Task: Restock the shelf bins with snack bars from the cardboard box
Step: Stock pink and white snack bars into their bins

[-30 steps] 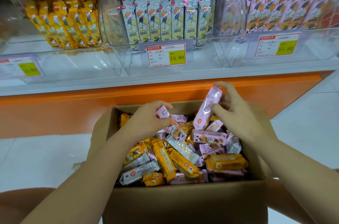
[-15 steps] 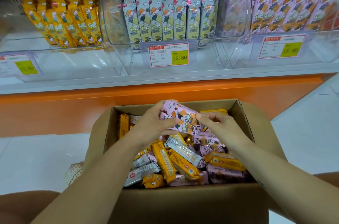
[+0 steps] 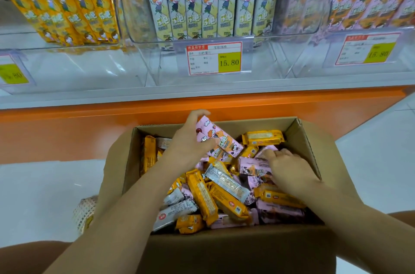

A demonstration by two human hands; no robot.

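Your left hand [image 3: 190, 141] has thumb and fingers curled round a small stack of pink snack bars [image 3: 221, 141], held just above the pile near the back of the cardboard box [image 3: 311, 139]. Your right hand [image 3: 289, 171] is down in the box on its right side, fingertips bent into the loose pink bars [image 3: 252, 167] there. Whether it grips one cannot be told. The box is heaped with yellow, white and pink bars. Above it the shelf bins stand side by side: yellow bars [image 3: 67, 8] left, white bars [image 3: 213, 6] in the middle bin [image 3: 132, 4], pink on the right.
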